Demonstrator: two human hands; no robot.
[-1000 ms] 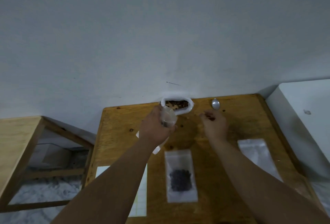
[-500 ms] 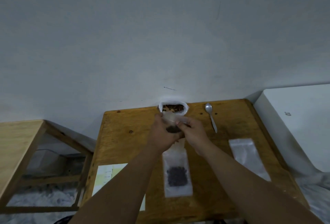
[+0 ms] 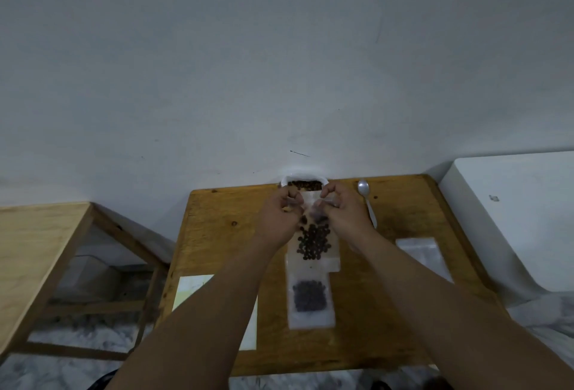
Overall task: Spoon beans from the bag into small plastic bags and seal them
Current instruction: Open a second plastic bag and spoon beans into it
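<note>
We see both hands at the far side of the table [image 3: 223, 234], each with fingers curled in. The left hand [image 3: 279, 217] pinches one top corner of a small plastic bag [image 3: 313, 260] and the right hand [image 3: 343, 214] pinches the other. From the fingertips the bag stretches back toward us, with dark beans [image 3: 313, 240] gathered just below the knuckles. Just beyond the fingers sits the big bean bag [image 3: 304, 185] (mouth open, white rim). A spoon [image 3: 367, 206] lies just right of the right fingers. Nearer us than the wrists, a filled bag [image 3: 310, 299] lies flat.
</note>
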